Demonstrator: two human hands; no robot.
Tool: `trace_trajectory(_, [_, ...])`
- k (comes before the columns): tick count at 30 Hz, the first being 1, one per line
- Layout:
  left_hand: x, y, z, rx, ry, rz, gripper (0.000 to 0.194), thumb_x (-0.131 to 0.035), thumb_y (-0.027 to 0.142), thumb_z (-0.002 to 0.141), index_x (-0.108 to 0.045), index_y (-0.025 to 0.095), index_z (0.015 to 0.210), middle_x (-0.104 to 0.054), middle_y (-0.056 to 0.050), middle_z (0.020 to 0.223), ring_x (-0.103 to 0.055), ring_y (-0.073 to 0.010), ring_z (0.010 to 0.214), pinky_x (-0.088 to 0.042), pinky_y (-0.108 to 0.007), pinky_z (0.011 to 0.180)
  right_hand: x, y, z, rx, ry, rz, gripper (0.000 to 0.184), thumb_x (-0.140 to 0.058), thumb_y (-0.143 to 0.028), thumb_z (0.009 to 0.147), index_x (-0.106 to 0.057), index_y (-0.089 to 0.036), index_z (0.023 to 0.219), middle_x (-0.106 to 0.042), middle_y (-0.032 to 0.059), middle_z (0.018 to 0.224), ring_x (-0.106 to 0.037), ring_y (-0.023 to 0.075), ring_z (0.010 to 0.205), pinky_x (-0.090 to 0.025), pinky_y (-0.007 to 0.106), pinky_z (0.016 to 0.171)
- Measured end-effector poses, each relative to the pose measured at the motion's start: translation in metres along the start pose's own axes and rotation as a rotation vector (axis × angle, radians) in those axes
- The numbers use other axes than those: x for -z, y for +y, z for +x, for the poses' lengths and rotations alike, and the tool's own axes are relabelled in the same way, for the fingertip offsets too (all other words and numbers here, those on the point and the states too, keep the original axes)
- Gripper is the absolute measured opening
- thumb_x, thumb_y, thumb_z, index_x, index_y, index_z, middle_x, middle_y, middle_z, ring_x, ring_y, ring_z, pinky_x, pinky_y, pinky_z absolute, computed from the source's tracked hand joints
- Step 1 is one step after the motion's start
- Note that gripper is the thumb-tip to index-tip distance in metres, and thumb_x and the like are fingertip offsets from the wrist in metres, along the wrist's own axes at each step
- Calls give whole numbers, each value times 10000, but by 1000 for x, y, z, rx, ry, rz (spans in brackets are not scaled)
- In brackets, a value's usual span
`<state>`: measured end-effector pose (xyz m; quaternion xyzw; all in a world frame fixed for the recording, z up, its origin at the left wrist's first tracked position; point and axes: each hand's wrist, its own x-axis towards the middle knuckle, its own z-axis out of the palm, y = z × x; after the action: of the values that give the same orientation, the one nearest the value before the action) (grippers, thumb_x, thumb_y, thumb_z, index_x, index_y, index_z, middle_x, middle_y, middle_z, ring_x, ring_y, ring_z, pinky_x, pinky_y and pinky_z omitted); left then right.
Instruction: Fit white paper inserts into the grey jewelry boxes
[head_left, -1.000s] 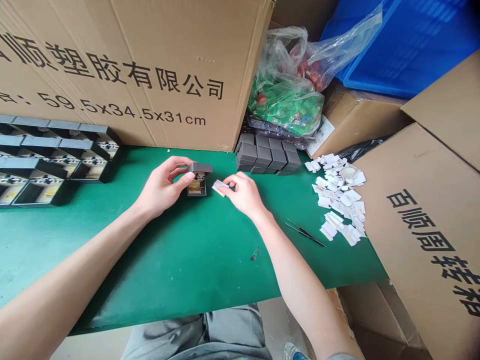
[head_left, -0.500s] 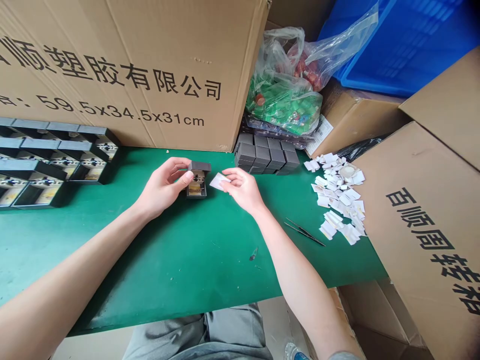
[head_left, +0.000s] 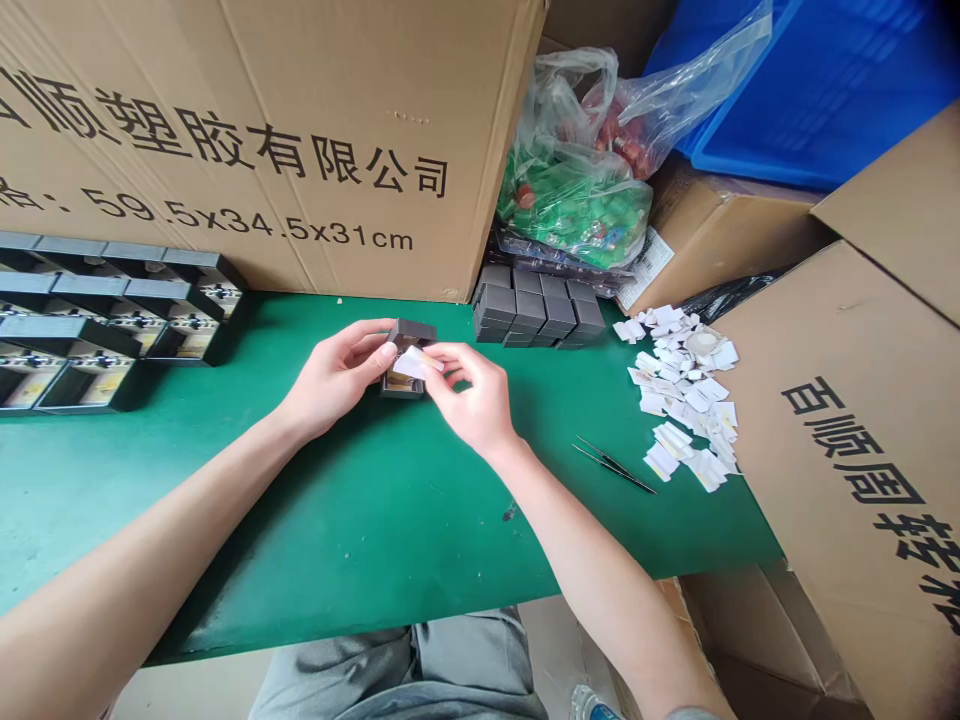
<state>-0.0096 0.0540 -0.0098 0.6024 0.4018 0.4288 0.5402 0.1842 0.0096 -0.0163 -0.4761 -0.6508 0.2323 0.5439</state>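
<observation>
My left hand (head_left: pixel 337 375) grips a small open dark grey box (head_left: pixel 411 332) by its side, fingers near the raised lid. My right hand (head_left: pixel 471 395) pinches a white paper slip (head_left: pixel 409 362) and holds it against the box's open front. The slip and fingers hide most of the box's interior, though a little amber-coloured insert shows beneath. Both hands are close together above the green work mat (head_left: pixel 360 510). Steel tweezers (head_left: pixel 613 466) lie on the mat to the right of my right hand, not touching it.
Open grey boxes (head_left: pixel 120 325) stand in rows at the left, and closed ones (head_left: pixel 532 310) are stacked behind my hands. A pile of white paper scraps (head_left: pixel 679 390) lies at right. Large cardboard cartons (head_left: pixel 247 130) border the mat, with a plastic bag (head_left: pixel 574 190) and blue crate (head_left: pixel 817 90) beyond.
My right hand has moved left, carrying the white slip from beside the box onto its open front. The box has turned slightly in my left hand.
</observation>
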Motion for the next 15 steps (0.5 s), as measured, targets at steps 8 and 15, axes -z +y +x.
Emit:
trace_trajectory(8, [-1,4,-1,7,-33,94,778,-774,739,818,-706,179,1354,-786,-140,1255,-739,-352,1159,-611,-455,1040,-9,13,-7,216,-12,-248,186,-538,-231,1039,-716,-228,1092,-799,44,1073,-731,148,845,-616,255,764])
trace_trajectory(15, [0,4,-1,28,-63,89,818,-796,752,782,-695,184,1362,-772,-148,1289,-728,-375,1192,-601,-487,1063,-12,9,-10,208,17,-334,227,-498,-222,1052,-712,-222,1129,-778,66,1090,-731,162,874,-611,264,796])
